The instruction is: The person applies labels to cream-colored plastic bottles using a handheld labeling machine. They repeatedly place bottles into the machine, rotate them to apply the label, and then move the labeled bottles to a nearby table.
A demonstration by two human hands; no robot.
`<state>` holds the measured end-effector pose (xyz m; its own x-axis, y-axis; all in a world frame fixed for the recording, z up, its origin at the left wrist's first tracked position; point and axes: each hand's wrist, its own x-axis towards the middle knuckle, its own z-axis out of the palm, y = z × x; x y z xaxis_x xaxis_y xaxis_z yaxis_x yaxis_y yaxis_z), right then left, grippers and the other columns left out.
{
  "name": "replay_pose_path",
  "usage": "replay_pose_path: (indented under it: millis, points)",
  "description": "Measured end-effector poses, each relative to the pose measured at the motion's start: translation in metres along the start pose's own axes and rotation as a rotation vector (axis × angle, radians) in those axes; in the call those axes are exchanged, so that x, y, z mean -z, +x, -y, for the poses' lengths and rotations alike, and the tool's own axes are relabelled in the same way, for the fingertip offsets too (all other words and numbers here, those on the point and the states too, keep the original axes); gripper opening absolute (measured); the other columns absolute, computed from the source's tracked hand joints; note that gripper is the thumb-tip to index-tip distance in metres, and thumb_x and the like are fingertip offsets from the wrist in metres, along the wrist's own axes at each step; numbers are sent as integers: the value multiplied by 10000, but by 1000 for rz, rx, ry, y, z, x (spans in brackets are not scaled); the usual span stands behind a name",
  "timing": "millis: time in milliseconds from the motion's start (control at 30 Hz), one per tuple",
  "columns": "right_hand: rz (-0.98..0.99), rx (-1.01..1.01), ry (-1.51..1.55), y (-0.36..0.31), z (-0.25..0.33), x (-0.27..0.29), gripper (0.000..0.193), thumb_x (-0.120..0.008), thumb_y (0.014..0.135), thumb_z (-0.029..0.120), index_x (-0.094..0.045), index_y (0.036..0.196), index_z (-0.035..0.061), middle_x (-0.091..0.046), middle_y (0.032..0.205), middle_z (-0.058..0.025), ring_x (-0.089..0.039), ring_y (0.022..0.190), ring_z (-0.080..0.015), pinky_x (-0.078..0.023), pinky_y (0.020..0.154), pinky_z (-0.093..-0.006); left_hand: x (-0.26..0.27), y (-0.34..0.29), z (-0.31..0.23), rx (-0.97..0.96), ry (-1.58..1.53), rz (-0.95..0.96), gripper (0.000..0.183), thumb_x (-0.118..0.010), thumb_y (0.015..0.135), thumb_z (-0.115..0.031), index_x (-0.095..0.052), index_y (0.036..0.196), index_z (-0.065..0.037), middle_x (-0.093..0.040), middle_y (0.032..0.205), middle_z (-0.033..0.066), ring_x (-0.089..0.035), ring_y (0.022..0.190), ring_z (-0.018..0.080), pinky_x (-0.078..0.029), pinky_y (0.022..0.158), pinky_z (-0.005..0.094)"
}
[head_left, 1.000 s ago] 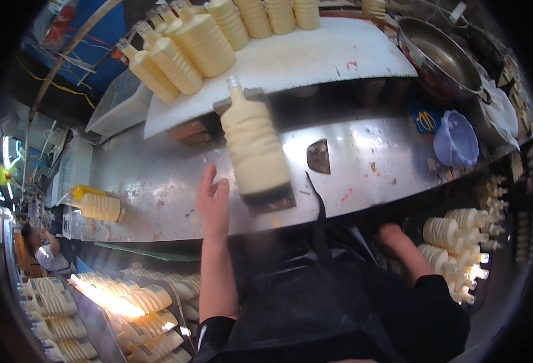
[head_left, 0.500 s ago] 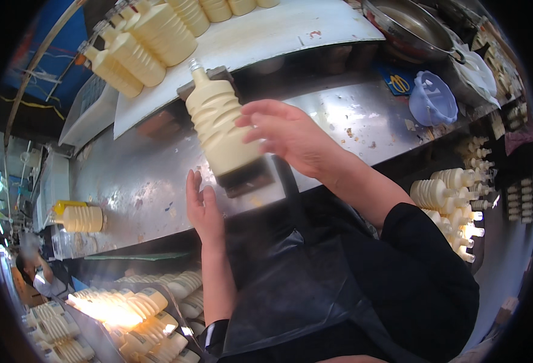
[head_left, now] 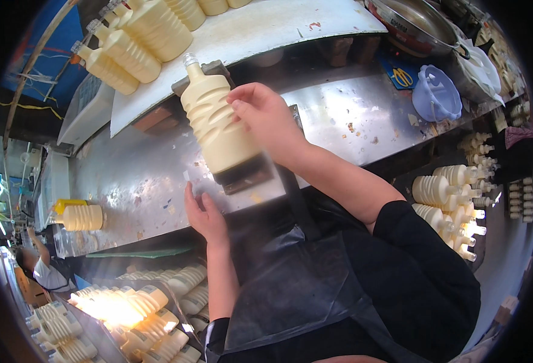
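A cream plastic bottle (head_left: 218,136) with wavy grooves lies tilted on a dark holder (head_left: 246,175), its clear-threaded neck pointing away from me. My right hand (head_left: 269,124) is at the bottle's right side, thumb and forefinger closed together against or just above it. What they pinch, if anything, I cannot make out. Nearer to me, left of the bottle's base, my left hand (head_left: 205,216) is raised with its fingers apart. A small pale scrap (head_left: 186,175) shows at its forefinger tip; whether it sticks to the finger is unclear.
Several cream bottles (head_left: 154,30) stand on the white board (head_left: 266,33) behind. Another bottle (head_left: 82,218) lies at the metal table's left. A lilac basket (head_left: 435,97), yellow-handled scissors (head_left: 402,77) and a metal pan (head_left: 411,24) are at right. Stacked bottles flank me; a person (head_left: 48,272) is far left.
My right hand has moved up along the bottle's side, and its thumb and forefinger have closed. The left hand has stayed nearly in place; the pale scrap now shows at its fingertip.
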<state>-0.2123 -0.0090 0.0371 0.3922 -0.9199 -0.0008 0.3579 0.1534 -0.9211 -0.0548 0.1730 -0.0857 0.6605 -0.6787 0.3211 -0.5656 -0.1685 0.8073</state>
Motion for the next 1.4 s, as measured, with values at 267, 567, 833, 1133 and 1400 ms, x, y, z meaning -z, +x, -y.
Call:
replay_pose_path:
  millis: [267,567,833,1133,1400]
  points:
    - [-116,-354,326,22,-16,23,217,-595,961,57,-593,1178,60,-627,1095,-35,-563,799,-90,-455,720,-241,-5,22,-13,-269,287,-53,468,-578,963,-114,-506,1388,70,-551,1388,261,-525,1283,419,-400,1090,471]
    - [-212,-488,647,32,-27,41,195,-583,959,16,-576,1146,67,-630,1025,-35,-560,761,-94,-458,602,-225,-9,31,-3,-199,347,9,459,-590,965,-106,-515,1390,52,-549,1399,240,-512,1308,391,-384,1107,453]
    - [-229,-528,703,41,-20,64,230,-602,959,29,-578,1187,56,-633,1109,-84,-588,802,-124,-484,616,-236,-6,30,-1,-87,285,6,438,-604,955,-84,-541,1369,46,-555,1398,219,-537,1284,364,-418,1080,432]
    - [-230,-394,662,41,-1,61,209,-567,963,23,-570,1170,54,-625,1062,-62,-561,769,-112,-452,614,-235,-9,31,2,-109,278,2,397,-603,953,-87,-580,1329,39,-598,1351,218,-559,1260,369,-449,1047,435]
    - [22,-393,555,38,24,39,199,-643,940,44,-588,1132,52,-644,1042,-51,-565,744,-86,-435,606,-217,-10,31,12,-147,222,-26,314,-628,924,-72,-658,1219,31,-670,1230,210,-627,1162,368,-476,1011,424]
